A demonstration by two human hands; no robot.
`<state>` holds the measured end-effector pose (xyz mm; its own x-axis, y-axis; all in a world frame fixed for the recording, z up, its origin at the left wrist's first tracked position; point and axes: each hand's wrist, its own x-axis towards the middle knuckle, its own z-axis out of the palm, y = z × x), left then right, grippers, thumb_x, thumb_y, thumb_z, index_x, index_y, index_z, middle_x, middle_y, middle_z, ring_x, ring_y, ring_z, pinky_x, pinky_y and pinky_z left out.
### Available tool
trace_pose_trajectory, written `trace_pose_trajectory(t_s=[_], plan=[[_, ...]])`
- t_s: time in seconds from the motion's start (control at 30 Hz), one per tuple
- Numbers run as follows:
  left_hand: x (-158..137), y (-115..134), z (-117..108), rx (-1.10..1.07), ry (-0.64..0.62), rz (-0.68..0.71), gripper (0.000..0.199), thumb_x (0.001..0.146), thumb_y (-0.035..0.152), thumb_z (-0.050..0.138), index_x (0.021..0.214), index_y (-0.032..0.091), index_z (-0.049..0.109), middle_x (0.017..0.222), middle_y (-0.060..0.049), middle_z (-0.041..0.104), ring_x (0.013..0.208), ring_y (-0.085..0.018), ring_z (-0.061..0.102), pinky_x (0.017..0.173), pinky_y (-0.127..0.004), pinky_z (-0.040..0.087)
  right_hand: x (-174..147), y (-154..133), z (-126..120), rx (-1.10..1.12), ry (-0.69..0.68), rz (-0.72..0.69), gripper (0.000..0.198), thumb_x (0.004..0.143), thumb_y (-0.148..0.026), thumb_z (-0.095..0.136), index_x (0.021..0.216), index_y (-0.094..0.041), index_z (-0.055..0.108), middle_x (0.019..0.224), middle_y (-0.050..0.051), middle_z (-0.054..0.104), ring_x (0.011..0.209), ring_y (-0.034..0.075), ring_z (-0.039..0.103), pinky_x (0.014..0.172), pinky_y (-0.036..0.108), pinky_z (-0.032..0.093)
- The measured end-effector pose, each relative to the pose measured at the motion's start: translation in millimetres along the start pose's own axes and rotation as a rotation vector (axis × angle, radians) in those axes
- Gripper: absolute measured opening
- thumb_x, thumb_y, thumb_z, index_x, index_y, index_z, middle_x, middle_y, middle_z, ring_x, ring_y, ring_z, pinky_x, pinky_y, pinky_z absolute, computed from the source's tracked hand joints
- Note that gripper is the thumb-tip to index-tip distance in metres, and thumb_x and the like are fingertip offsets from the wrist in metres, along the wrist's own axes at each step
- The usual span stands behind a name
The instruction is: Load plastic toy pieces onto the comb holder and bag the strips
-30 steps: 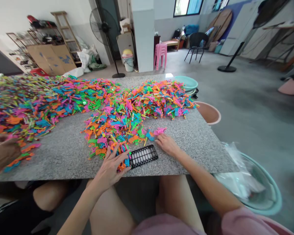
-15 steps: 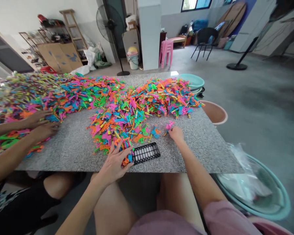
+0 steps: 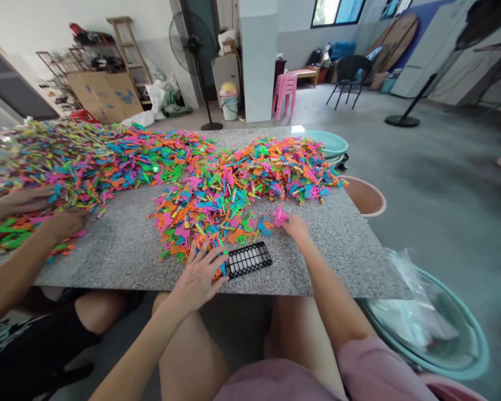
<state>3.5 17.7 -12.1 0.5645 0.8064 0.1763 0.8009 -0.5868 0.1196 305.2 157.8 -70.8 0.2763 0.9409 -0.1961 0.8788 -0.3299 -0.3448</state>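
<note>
My left hand (image 3: 200, 272) is wrapped over the left end of a small black mesh basket (image 3: 250, 260), thumb on the near side and fingers on the far side. Colourful plastic pieces (image 3: 217, 245) are packed under and around those fingers, while the basket's right part shows bare mesh. To the right, my right hand (image 3: 296, 227) pinches a small pink plastic toy (image 3: 280, 215) just above the table. Close to it lie a blue toy (image 3: 264, 225) and a green one (image 3: 248, 223), at the near edge of a large heap of similar toys (image 3: 229, 184).
The speckled stone table (image 3: 334, 250) ends close to my lap. A co-worker's hands (image 3: 67, 223) work at another heap on the left. Basins stand off the right edge: a teal one with plastic bags (image 3: 467, 334) and a brown one (image 3: 365, 195).
My right hand has moved slightly left with the pink toy. My left hand stays at the basket. The co-worker's hands have shifted left and apart.
</note>
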Motion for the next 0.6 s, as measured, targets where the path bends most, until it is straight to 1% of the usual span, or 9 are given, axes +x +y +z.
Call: trace_pose_trajectory(t_s=[0.07, 0.13, 0.17, 0.2, 0.27, 0.33, 0.43, 0.5, 0.6], plan=[[0, 2, 0, -0.012, -0.005, -0.004, 0.037, 0.086, 0.027, 0.061, 0.122, 0.020, 0.061, 0.133, -0.009, 0.058, 0.137, -0.037, 0.036, 0.116, -0.065, 0.014, -24, 4, 8, 0.204, -0.010, -0.064, 0.028, 0.083, -0.031, 0.062, 0.103, -0.011, 0.059, 0.093, 0.014, 0.070, 0.091, 0.025, 0.068, 0.074, 0.030, 0.052], [1, 3, -1, -0.022, -0.014, -0.018, 0.036, 0.086, 0.025, 0.061, 0.122, 0.019, 0.061, 0.134, -0.010, 0.057, 0.137, -0.037, 0.036, 0.116, -0.066, 0.014, -59, 0, 26, 0.529, -0.145, -0.166, 0.037, 0.079, -0.031, 0.064, 0.110, -0.016, 0.051, 0.085, 0.006, 0.069, 0.077, 0.020, 0.069, 0.063, 0.028, 0.054], [2, 4, -1, -0.027, -0.019, -0.027, 0.036, 0.086, 0.025, 0.060, 0.121, 0.018, 0.061, 0.134, -0.011, 0.057, 0.137, -0.038, 0.036, 0.116, -0.066, 0.014, -79, -4, 37, 0.694, -0.251, -0.226, 0.042, 0.078, -0.029, 0.065, 0.113, -0.018, 0.047, 0.084, 0.002, 0.069, 0.071, 0.019, 0.068, 0.058, 0.027, 0.054], [2, 5, -2, -0.031, -0.023, -0.036, 0.036, 0.085, 0.024, 0.060, 0.121, 0.018, 0.061, 0.134, -0.011, 0.057, 0.137, -0.038, 0.035, 0.116, -0.067, 0.014, -98, -11, 49, 0.829, -0.341, -0.286, 0.043, 0.077, -0.028, 0.065, 0.114, -0.020, 0.044, 0.087, 0.001, 0.069, 0.070, 0.018, 0.068, 0.056, 0.027, 0.054], [4, 7, -4, -0.034, -0.028, -0.043, 0.037, 0.085, 0.023, 0.060, 0.121, 0.017, 0.062, 0.134, -0.011, 0.057, 0.138, -0.038, 0.035, 0.116, -0.067, 0.013, -129, -26, 69, 0.951, -0.417, -0.373, 0.037, 0.078, -0.026, 0.062, 0.110, -0.021, 0.045, 0.093, 0.002, 0.069, 0.069, 0.016, 0.068, 0.057, 0.027, 0.055], [4, 8, -5, -0.027, -0.031, -0.038, 0.037, 0.084, 0.023, 0.061, 0.120, 0.017, 0.062, 0.134, -0.011, 0.057, 0.138, -0.039, 0.035, 0.116, -0.067, 0.010, -146, -40, 82, 0.903, -0.406, -0.416, 0.029, 0.079, -0.025, 0.062, 0.104, -0.021, 0.049, 0.090, 0.001, 0.069, 0.067, 0.015, 0.067, 0.061, 0.026, 0.055], [5, 10, -7, -0.021, -0.028, -0.039, 0.038, 0.084, 0.022, 0.061, 0.121, 0.017, 0.062, 0.136, -0.009, 0.057, 0.140, -0.038, 0.033, 0.117, -0.067, 0.007, -150, -57, 83, 0.632, -0.325, -0.473, 0.021, 0.076, -0.023, 0.066, 0.095, -0.020, 0.057, 0.079, 0.001, 0.070, 0.070, 0.018, 0.068, 0.066, 0.026, 0.052], [5, 11, -7, -0.026, -0.021, -0.050, 0.039, 0.083, 0.022, 0.061, 0.123, 0.019, 0.062, 0.140, -0.008, 0.054, 0.141, -0.038, 0.031, 0.117, -0.068, 0.006, -147, -64, 77, 0.421, -0.255, -0.526, 0.017, 0.075, -0.024, 0.066, 0.091, -0.020, 0.061, 0.082, 0.004, 0.071, 0.079, 0.021, 0.069, 0.070, 0.027, 0.050], [6, 12, -7, -0.027, -0.013, -0.060, 0.048, 0.081, 0.021, 0.062, 0.129, 0.021, 0.059, 0.144, -0.006, 0.052, 0.141, -0.039, 0.030, 0.116, -0.069, 0.003, -145, -72, 69, 0.204, -0.221, -0.583, 0.021, 0.076, -0.023, 0.063, 0.097, -0.019, 0.064, 0.089, 0.008, 0.073, 0.087, 0.025, 0.069, 0.073, 0.028, 0.048]])
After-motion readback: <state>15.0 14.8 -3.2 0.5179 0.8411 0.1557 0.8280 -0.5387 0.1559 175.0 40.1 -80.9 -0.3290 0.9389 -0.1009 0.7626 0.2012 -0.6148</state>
